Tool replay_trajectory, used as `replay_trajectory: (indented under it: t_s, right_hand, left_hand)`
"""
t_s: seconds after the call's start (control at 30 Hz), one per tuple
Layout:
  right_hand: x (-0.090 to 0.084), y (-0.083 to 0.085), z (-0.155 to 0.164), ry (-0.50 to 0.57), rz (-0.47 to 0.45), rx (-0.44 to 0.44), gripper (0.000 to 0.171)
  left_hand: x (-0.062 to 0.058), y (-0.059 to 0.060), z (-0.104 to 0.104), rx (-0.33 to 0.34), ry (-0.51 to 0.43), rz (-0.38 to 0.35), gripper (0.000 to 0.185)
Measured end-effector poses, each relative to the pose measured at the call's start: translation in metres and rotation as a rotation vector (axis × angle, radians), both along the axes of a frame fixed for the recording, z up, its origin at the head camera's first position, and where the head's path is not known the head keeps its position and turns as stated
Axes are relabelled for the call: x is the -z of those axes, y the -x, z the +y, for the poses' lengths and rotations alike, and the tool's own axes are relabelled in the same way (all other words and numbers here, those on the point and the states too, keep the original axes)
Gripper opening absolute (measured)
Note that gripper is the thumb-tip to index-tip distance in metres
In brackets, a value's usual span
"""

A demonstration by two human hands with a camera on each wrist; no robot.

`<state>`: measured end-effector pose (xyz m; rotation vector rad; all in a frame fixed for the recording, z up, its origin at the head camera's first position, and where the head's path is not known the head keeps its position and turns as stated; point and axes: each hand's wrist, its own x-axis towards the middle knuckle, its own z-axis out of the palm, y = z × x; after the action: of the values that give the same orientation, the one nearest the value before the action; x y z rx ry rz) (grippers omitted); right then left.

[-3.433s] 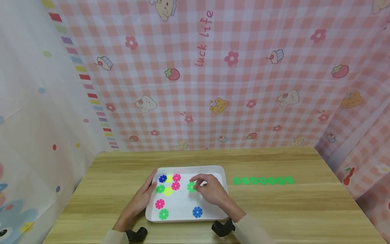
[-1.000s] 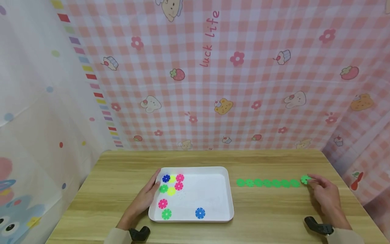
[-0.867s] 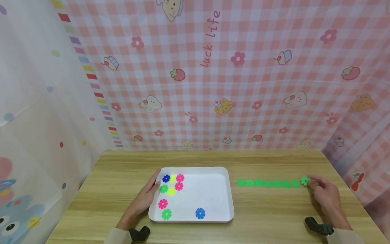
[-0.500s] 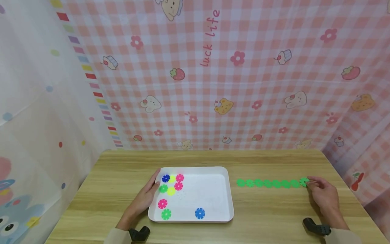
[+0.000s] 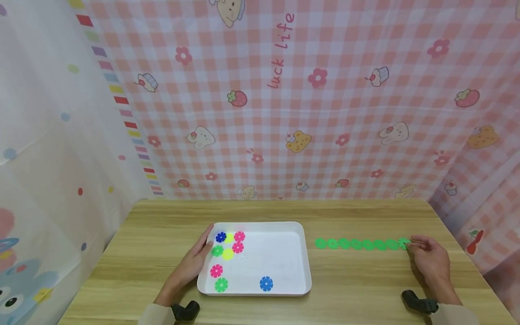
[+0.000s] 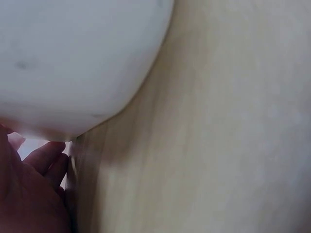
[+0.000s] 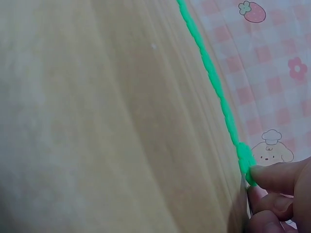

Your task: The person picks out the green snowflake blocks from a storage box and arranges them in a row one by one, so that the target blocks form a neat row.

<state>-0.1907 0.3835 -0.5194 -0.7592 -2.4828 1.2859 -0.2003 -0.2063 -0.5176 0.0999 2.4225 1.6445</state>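
My left hand [image 5: 192, 262] grips the left side of a white tray [image 5: 307, 264], its thumb at the rim. At the right my right hand [image 5: 433, 262] pinches a green snowflake disc [image 5: 402, 243] between thumb and fingers. This disc touches the right end of a straight row of several green snowflake discs [image 5: 356, 244] lying on the table. In the right wrist view the pinched disc [image 7: 245, 158] is slightly raised and tilted above the row's end. The left wrist view shows the tray's outer wall [image 6: 73, 73] above the left hand's fingers [image 6: 44, 156].
Inside the tray lie pink discs [image 5: 216, 271], yellow discs [image 5: 228, 254], a dark blue disc [image 5: 221, 237], a lighter blue disc [image 5: 266, 283] and green discs [image 5: 221, 285]. Behind the wooden table [image 5: 349, 289] hangs a pink checked curtain [image 5: 260, 113].
The right hand has carried a green disc out of the tray to the row's right end. Over the last second it shifted slightly left, closing the gap. The left hand stayed on the tray.
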Motion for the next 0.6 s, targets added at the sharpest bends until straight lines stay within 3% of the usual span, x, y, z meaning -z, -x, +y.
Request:
replay_trajectory:
  t_s: [0.23,0.6]
  right_hand:
    - [-0.0003,-0.0014,-0.0014,-0.023,-0.016,-0.015,0.036]
    - [0.0017,0.0021,-0.0014,-0.008,-0.036,0.032,0.037]
  left_hand:
    - [-0.0014,-0.0010,-0.0007,0.003,0.006,0.003,0.048]
    - [0.0009,0.0000,-0.0014,0.001,0.003,0.006,0.048]
